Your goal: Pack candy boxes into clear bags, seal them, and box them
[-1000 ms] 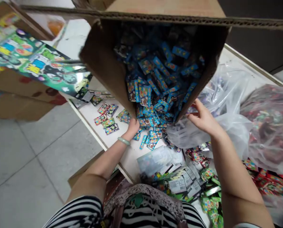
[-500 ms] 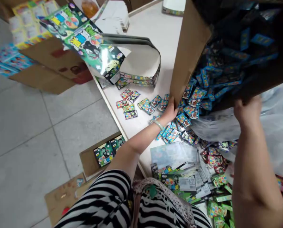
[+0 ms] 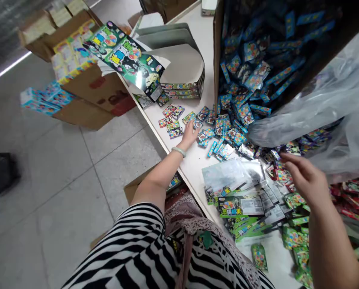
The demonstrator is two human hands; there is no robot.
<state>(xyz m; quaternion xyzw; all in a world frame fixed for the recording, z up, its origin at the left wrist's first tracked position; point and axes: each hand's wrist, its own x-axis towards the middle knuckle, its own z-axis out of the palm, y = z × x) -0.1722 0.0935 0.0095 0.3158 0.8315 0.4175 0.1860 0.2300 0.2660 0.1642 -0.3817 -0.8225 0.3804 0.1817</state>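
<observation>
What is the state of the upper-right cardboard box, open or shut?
The cardboard box is open: its mouth is uncovered, blue packets show inside, and more lie on the white table before it.

The table has room at left; packets, carton and bag block right.

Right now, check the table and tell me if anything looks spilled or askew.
Yes: blue packets lie loose on the white table at the open mouth of the big cardboard box, as if spilled from it. A printed green card slants out past the table's left edge, so it looks askew.
</observation>
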